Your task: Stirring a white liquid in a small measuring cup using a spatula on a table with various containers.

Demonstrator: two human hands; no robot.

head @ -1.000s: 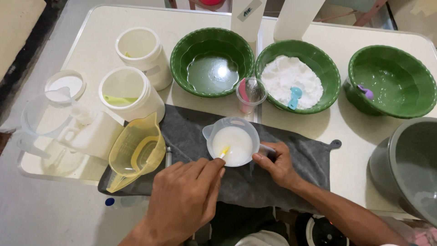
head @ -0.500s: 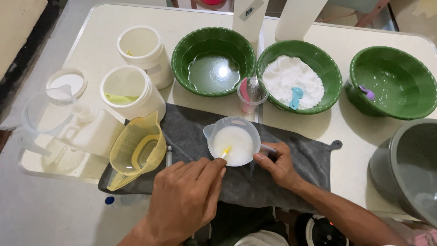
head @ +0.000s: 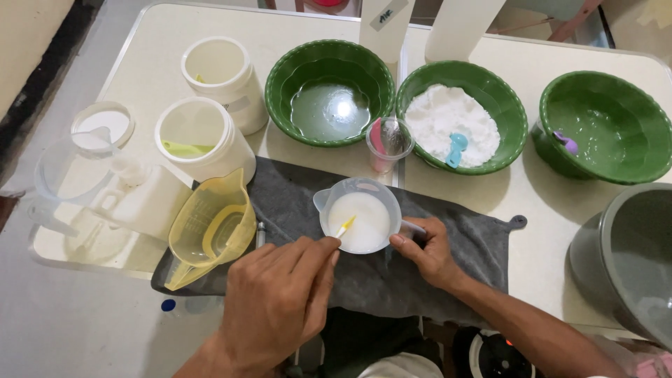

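A small clear measuring cup [head: 360,213] with white liquid stands on a dark grey cloth [head: 392,276] at the table's front. My left hand [head: 280,301] pinches a thin yellow stick [head: 345,227] whose tip dips into the white liquid. My right hand [head: 428,252] grips the cup's handle on its right side, holding the cup on the cloth.
Three green bowls stand behind: one with clear liquid [head: 330,91], one with white powder and a blue scoop [head: 462,115], one at right [head: 607,126]. A small clear cup [head: 389,143], two white tubs [head: 205,138], a yellow jug [head: 210,225], a clear pitcher [head: 66,178] and a grey basin [head: 626,259] surround the cloth.
The yellow stick's tip has shifted slightly within the white liquid. Both hands and the cup stay in the same place.
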